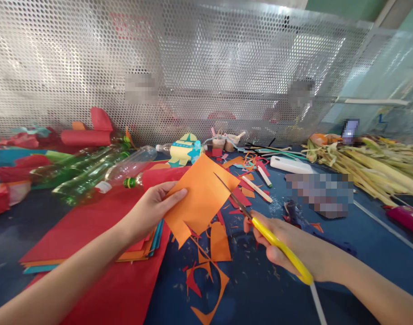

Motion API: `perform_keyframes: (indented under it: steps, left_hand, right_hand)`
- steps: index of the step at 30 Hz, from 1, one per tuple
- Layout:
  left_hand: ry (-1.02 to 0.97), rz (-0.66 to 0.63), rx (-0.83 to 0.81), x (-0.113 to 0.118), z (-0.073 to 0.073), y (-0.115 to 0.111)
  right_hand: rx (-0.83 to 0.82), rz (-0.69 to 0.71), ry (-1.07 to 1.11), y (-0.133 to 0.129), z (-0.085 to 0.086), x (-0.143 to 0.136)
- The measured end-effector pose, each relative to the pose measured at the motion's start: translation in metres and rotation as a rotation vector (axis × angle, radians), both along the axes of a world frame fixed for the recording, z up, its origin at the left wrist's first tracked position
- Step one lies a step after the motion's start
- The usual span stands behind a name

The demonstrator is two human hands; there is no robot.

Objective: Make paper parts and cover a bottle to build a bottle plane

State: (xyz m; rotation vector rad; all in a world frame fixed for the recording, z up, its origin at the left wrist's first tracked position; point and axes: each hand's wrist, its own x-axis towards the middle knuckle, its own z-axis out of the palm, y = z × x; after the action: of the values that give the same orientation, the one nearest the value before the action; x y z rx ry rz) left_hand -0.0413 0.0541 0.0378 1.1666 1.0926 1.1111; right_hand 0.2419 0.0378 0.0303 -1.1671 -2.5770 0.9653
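An orange paper sheet (199,194) with a cut-out notch at its lower left is pinched by its left edge between the thumb and fingers of my left hand (159,203). On the right, my right hand (277,239) is closed round yellow-handled scissors (277,243). The blades point up and left, and their tips overlap the sheet's right corner. Below the sheet, orange paper scraps (220,241) and small red pieces lie on the dark blue table (253,289).
Stacked coloured paper (74,225) lies at left, with green plastic bottles (87,176) behind. A decorated bottle (182,151) lies at centre back. A white glue gun (290,164) and dried husks (372,167) lie at right. A perforated metal screen (206,58) stands behind.
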Motion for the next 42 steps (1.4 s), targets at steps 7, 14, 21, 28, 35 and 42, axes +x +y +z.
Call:
perform_keyframes:
  steps: [7,14,21,28,35,42]
  left_hand:
    - [0.008,0.003,0.025,-0.005,0.002,0.003]
    - [0.065,-0.01,0.027,-0.008,0.001,0.002]
    - [0.121,-0.031,0.002,-0.004,0.004,-0.002]
    - [0.116,-0.035,0.022,-0.006,0.005,-0.001]
    - [0.096,-0.062,0.034,-0.01,0.003,0.0]
    - [0.067,-0.099,0.032,-0.015,0.001,0.001]
  right_hand:
    - [0.029,0.022,0.005,0.0,0.0,0.006]
    - [0.065,-0.005,-0.054,-0.002,0.0,0.002]
    - [0.056,0.02,-0.024,0.001,-0.001,0.0]
    - [0.071,-0.013,0.043,-0.002,0.001,-0.004]
    - [-0.06,-0.067,0.07,0.0,-0.002,-0.006]
    - [-0.039,-0.096,0.089,0.0,-0.007,-0.007]
